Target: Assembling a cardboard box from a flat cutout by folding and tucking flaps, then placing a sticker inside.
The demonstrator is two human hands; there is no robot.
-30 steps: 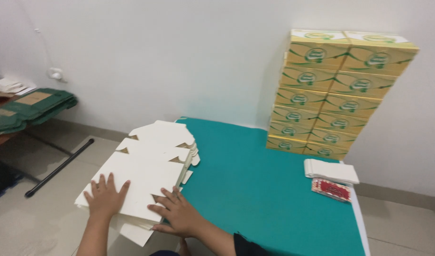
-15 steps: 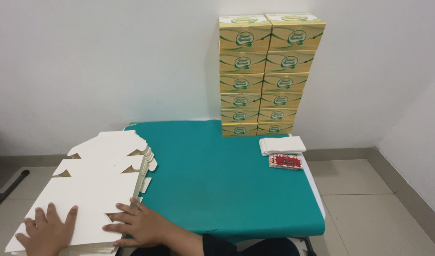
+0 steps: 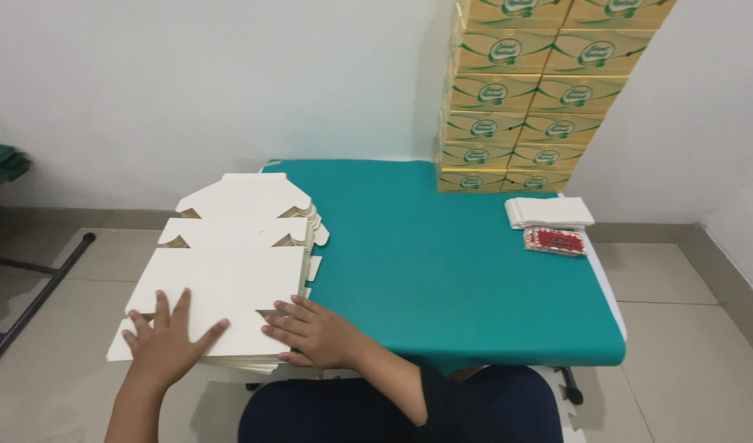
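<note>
Cardboard blanks (image 3: 229,283) stacked at bench (image 3: 475,271) left edge, long axis away from body. Left hand (image 3: 167,340) flat, open on top; right hand (image 3: 315,332) open, at stack's right edge.

flat cardboard blanks (image 3: 229,279) stacked on the table's (image 3: 442,271) left edge, both hands on the near end of the stack, left hand (image 3: 167,340) left of right hand (image 3: 315,332), boxes (image 3: 540,90) piled at the back against the wall, paper stack (image 3: 549,212) right side, small packet (image 3: 554,241) just in front of it

Green table (image 3: 458,271) bears flat cardboard blanks (image 3: 229,279) (stacked), yellow cartons (image 3: 516,123), white stack (image 3: 549,212).
</note>
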